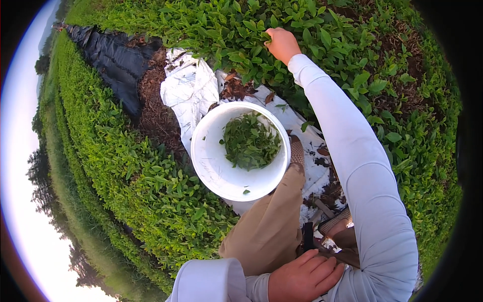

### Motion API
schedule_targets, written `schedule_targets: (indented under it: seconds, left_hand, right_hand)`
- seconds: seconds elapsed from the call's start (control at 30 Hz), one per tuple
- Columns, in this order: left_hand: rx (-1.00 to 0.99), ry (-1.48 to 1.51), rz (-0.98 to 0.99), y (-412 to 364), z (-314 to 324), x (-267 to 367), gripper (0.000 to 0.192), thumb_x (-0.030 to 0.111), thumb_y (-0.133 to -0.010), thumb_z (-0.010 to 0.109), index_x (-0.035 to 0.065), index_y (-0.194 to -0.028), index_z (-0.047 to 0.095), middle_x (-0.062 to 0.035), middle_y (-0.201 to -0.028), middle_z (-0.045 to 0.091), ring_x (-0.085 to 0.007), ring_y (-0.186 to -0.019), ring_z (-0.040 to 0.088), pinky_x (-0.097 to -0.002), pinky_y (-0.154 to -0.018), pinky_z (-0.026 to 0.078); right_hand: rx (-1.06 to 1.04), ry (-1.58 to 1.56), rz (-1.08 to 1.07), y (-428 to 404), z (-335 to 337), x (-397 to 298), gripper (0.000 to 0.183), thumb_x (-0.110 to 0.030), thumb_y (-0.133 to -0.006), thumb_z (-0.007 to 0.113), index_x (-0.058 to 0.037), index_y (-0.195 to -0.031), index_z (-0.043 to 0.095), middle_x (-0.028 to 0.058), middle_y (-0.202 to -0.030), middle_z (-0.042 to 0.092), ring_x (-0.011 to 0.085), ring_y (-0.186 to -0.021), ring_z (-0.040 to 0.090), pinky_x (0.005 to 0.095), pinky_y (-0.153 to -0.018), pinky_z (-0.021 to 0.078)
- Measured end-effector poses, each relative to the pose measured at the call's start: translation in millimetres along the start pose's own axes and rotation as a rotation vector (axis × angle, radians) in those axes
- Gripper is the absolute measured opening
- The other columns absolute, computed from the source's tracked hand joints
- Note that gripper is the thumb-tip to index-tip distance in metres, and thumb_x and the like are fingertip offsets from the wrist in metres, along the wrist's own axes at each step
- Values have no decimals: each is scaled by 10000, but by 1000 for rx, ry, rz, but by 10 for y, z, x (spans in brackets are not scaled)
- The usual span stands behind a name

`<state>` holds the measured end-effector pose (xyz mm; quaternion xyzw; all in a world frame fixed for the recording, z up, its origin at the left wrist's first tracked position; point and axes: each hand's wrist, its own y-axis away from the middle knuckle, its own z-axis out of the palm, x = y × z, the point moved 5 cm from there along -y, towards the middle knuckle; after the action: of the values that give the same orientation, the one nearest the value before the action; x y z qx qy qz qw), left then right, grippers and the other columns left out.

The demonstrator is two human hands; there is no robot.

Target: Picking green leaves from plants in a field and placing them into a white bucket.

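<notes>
My right hand (283,44) reaches into the leafy top of a tea-like bush (226,30), thumb and fingers pinched on a green leaf. Below and left of it stands a white plastic bucket (211,170), its mouth facing me, with a heap of loose green leaves (251,141) inside. A few single leaves cling to its inner wall. My left hand (305,277) lies palm down at my lap, against the light grey sleeve of my right arm, its fingers slightly spread. No object shows in it; its palm is hidden.
White sheeting (194,85) with dry leaves covers the ground around the bucket. Black sheeting (113,64) and brown dry litter (156,102) lie further along the path. Another trimmed hedge row (143,181) runs on the left. My bent knee (264,222) is against the bucket.
</notes>
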<state>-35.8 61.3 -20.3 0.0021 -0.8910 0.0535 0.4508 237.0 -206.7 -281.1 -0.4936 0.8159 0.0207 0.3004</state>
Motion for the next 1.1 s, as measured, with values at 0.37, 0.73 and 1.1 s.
schedule_targets:
  seconds: [0.37,0.73,1.1]
  left_hand:
    - [38,10,3,89,-34,9,303,144,-670,530,18,-943,573,-105,-845,558,-202,-737,535,-343,-715,426]
    - [7,-3,-11,115,-53,-30,311,149,-684,517,26,-965,568,-95,-850,553,-197,-757,531,-346,-737,422]
    - [45,2,-37,118,-106,-83,315,137,-670,517,11,-954,565,-104,-844,554,-203,-737,532,-344,-717,429]
  right_hand:
    - [-163,-1249,642,385,-184,387,186,-107,-747,584,-18,-896,517,40,-753,551,99,-628,535,229,-556,469]
    - [-151,-59,-12,192,37,-53,319,-216,-688,652,-32,-933,562,179,-821,585,340,-811,556,395,-707,434]
    - [-207,-311,192,31,36,-128,338,-145,-701,646,-4,-984,528,141,-816,602,278,-711,583,361,-639,465]
